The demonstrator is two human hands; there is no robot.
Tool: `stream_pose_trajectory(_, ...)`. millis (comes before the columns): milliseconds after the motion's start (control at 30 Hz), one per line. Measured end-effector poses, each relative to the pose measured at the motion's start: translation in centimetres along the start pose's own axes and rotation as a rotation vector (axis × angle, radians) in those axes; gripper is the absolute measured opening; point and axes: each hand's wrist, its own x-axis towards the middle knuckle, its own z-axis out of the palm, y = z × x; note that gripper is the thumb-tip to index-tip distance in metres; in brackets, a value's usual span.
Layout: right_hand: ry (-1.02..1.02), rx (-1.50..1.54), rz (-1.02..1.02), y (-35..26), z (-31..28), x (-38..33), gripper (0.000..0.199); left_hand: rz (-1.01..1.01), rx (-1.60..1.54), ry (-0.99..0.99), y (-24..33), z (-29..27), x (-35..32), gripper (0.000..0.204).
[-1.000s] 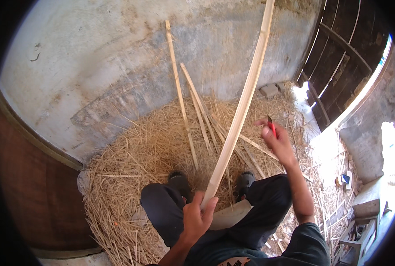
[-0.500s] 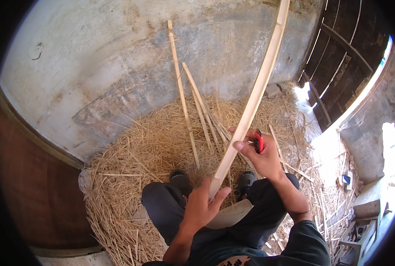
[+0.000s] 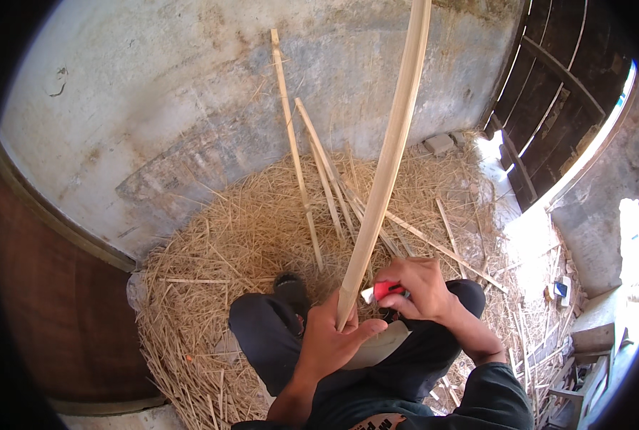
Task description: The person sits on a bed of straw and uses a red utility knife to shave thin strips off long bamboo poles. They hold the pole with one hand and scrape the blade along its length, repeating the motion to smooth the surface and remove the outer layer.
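A long, pale bamboo strip (image 3: pixel 383 186) rises from between my knees past the top edge of the view. My left hand (image 3: pixel 332 331) is closed around its lower end, thumb stretched out to the right. Just right of the strip, my right hand (image 3: pixel 421 288) grips a small red-and-black knife (image 3: pixel 387 289). The knife's pale tip points left toward the strip; whether it touches cannot be told. Beneath the hands, a light beige piece (image 3: pixel 378 348) lies across my lap between dark trousers.
Straw-like shavings (image 3: pixel 212 287) cover the floor around my feet. Several bamboo strips (image 3: pixel 291 136) lean against the stained wall (image 3: pixel 190 93) ahead. A brown panel (image 3: pixel 61 301) stands at left, a dark plank door (image 3: pixel 549 93) at far right. A brick-like block (image 3: pixel 440 144) sits by the wall.
My right hand has left the strip and come down nearer my left hand, the knife now turned tip-left. The strip has swung left and rotated, its upper end more upright.
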Motion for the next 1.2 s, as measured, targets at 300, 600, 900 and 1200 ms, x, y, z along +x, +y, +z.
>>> stream_pose_trajectory(300,0.019,-0.189,-0.1,-1.7,-0.3,0.7,0.038,0.07,0.047,-0.015,0.8,0.1,0.0,0.042)
stream_pose_trajectory(600,0.015,-0.32,-0.125,-2.9,-0.9,1.2,0.038,0.095,0.089,-0.001,1.4,0.1,-0.2,0.039)
stream_pose_trajectory(900,0.035,-0.434,-0.148,-2.9,-0.7,1.0,0.04,0.102,0.239,-0.008,1.1,-0.3,-0.2,0.039)
stream_pose_trajectory(1200,0.083,-0.475,-0.128,-3.1,0.1,0.6,0.044,0.121,0.25,-0.009,0.7,-0.3,-0.5,0.038)
